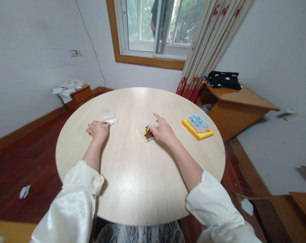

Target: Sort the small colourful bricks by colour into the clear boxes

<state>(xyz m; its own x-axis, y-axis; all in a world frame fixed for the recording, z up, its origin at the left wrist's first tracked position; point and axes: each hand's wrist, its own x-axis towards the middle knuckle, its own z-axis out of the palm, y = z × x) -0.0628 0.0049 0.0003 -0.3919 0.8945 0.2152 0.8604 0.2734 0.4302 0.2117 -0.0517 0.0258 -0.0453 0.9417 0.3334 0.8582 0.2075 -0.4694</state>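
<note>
A small clear plastic tray [144,132] with brown and yellow pieces in it lies near the middle of the round pale wooden table [132,182]. My right hand [163,130] rests against the tray's right side, its fingers stretched out over it. My left hand [98,129] lies on the table to the left, fingers curled loosely, its fingertips touching a small clear plastic lid or packet [110,119]. Both arms wear white sleeves.
A yellow tray with a clear lid and blue pieces [198,127] sits at the table's right. A wooden desk [240,101] with dark spotted cloth [224,79] stands at the right by a curtain [206,50]. A low cabinet with papers [75,91] is left.
</note>
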